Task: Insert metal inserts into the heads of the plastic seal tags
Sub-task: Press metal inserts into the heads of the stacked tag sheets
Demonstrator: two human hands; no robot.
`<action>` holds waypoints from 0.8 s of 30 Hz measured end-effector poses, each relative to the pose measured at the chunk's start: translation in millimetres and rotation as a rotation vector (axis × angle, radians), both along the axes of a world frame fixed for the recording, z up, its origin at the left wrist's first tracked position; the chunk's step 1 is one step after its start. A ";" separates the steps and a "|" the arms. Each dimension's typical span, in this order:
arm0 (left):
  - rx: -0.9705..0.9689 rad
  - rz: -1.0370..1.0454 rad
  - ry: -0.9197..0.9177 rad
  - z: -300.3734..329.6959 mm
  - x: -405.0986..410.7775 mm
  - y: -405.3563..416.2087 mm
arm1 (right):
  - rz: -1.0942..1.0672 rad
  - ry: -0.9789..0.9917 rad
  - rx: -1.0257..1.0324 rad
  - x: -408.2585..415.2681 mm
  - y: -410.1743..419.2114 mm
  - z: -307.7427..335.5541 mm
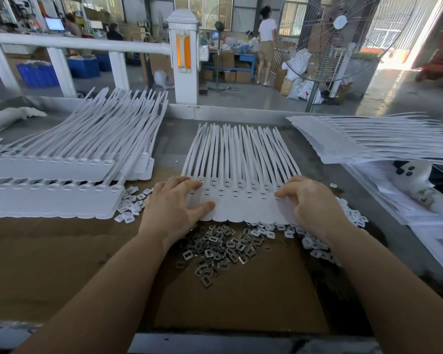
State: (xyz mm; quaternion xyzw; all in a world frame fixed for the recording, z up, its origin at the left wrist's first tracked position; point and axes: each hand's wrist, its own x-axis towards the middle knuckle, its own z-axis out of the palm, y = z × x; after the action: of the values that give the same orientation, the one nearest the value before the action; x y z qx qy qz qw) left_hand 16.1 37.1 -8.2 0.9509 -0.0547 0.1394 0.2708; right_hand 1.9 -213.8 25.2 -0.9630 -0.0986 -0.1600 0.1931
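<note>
A joined strip of white plastic seal tags (241, 195) lies flat in the middle of the brown cardboard, tails pointing away from me. My left hand (175, 203) rests on the strip's left end, fingers spread, thumb across the lower edge. My right hand (310, 200) sits on the right end, fingertips curled down onto a tag head. Whether those fingertips pinch an insert is hidden. A heap of small grey metal inserts (223, 249) lies just below the strip, between my wrists.
Stacks of tag strips (62, 169) lie to the left, more (368, 141) to the right. Small white plastic caps (132, 203) are scattered at both sides of the strip. Papers and a white object (414, 180) sit at the right. A fan (325, 37) stands beyond the table.
</note>
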 end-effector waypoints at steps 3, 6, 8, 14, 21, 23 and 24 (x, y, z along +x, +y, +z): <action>-0.003 0.001 0.004 0.5 -0.1 -0.3 | -0.017 0.010 0.011 -0.5 -0.3 2.2; 0.003 -0.001 0.005 0.8 -0.1 -0.3 | 0.008 -0.044 0.034 -8.2 -0.3 4.2; 0.007 -0.004 0.008 1.0 -0.3 -0.2 | 0.040 -0.075 0.055 -14.7 2.1 4.7; 0.006 -0.006 0.004 1.1 -1.3 0.0 | 0.319 0.077 -0.018 -33.3 24.0 11.2; 0.010 -0.005 0.007 1.4 -1.6 0.0 | 0.374 0.149 -0.197 -33.5 30.8 12.8; 0.008 -0.005 0.008 1.6 -1.7 -0.1 | 0.371 0.154 -0.192 -32.9 31.6 12.8; 0.011 -0.005 0.008 1.8 -1.6 -0.2 | 0.370 0.156 -0.188 -32.8 31.8 12.5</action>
State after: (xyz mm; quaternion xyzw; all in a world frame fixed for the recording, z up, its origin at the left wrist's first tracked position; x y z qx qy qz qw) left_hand 14.5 36.9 -6.3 0.9527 -0.0567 0.1347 0.2663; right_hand -30.9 -182.0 37.8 -0.9517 -0.2729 -0.0372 0.1358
